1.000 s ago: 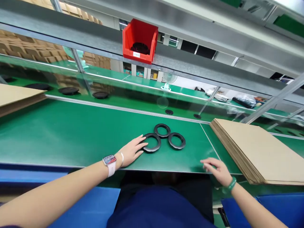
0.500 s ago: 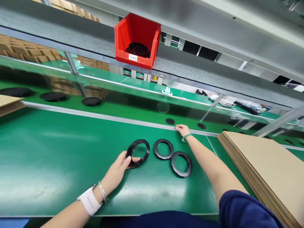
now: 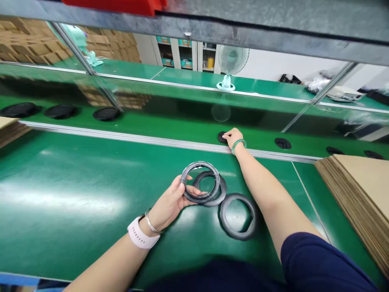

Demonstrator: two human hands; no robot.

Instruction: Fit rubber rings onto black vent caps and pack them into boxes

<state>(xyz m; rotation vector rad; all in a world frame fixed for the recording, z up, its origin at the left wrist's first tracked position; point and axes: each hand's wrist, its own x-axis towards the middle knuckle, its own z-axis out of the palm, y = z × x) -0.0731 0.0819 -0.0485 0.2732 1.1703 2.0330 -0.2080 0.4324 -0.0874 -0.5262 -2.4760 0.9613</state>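
Note:
My left hand (image 3: 172, 202) grips a black ring (image 3: 186, 175) by its left side and holds it raised and tilted above the green table. Partly behind it lies a second black ring (image 3: 223, 191). A third black ring (image 3: 225, 221) rests flat to the right, close to the second. My right hand (image 3: 234, 138) reaches over the metal rail, its fingertips pinched on the edge of a small black disc (image 3: 221, 137) that lies on the green strip. The hand covers part of that disc.
Beyond the metal rail (image 3: 146, 140), more small discs (image 3: 282, 143) lie to the right and larger black round parts (image 3: 106, 114) to the left. A cardboard stack (image 3: 361, 182) stands at right. A red bin (image 3: 121, 5) and shelf edge hang overhead.
My right hand has moved from the rail onto the small disc. My left hand has carried its ring rightward, now overlapping the second ring in view. The camera view has tilted down.

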